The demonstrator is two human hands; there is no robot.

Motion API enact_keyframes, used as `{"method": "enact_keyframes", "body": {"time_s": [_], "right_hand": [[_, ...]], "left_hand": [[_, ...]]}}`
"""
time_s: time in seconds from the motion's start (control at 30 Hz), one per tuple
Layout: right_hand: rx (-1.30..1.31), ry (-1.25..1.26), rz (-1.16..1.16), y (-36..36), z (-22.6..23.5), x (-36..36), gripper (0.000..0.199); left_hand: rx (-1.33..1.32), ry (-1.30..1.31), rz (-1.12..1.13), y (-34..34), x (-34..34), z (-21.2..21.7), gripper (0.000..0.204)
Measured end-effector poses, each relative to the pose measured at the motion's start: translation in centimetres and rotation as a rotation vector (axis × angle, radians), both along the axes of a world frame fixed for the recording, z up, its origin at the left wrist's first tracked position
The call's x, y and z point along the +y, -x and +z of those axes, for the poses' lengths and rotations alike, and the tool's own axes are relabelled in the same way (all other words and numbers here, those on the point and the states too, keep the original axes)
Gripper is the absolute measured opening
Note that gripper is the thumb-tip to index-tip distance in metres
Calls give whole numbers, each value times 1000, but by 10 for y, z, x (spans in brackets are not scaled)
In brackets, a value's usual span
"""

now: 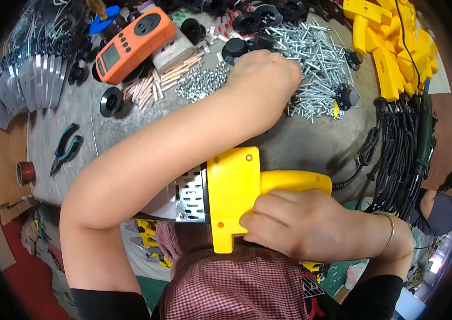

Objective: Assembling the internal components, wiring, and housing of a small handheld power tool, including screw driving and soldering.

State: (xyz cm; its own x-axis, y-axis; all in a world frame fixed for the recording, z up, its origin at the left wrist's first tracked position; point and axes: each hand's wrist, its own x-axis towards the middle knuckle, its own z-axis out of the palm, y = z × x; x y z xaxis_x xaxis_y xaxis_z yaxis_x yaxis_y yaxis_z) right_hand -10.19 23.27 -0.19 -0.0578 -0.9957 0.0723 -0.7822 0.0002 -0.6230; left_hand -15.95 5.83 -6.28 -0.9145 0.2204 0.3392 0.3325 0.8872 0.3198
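At the bench edge, a rigid, seemingly weighty yellow tool housing (234,186) is gripped at its handle by the right hand (290,221), while the left hand (266,74) is closed over loose screws (316,58).

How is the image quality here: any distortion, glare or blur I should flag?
Head view: strong fisheye bending with black corners; even light, mild glare on the metal plates; left hand over the screws and right hand on the yellow tool look sharp.

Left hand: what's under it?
The left hand rests on the heap of silver screws on the grey table. Whatever its fingers grip is hidden beneath the hand.
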Motion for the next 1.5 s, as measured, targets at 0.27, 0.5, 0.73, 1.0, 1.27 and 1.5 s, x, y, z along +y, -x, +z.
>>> {"method": "enact_keyframes", "body": {"time_s": [0.27,0.5,0.73,1.0,1.27,1.5], "right_hand": [[12,-1,-43,5,1,-5,21],[24,18,2,3,6,4,15],[-32,-127,0,-3,13,-14,12],[-69,-25,-686,46,15,3,8],[187,-55,-701,80,-37,24,15],[368,8,-686,88,-43,29,21]], "left_hand": [[-109,156,-12,0,-2,9,16],[-226,-454,-147,-90,-49,67,12],[-568,-661,-100,-167,-39,58,17],[-562,-647,-53,-173,-41,59,18],[-613,-542,25,-166,-31,66,22],[-636,-543,72,-147,-25,78,22]]}}
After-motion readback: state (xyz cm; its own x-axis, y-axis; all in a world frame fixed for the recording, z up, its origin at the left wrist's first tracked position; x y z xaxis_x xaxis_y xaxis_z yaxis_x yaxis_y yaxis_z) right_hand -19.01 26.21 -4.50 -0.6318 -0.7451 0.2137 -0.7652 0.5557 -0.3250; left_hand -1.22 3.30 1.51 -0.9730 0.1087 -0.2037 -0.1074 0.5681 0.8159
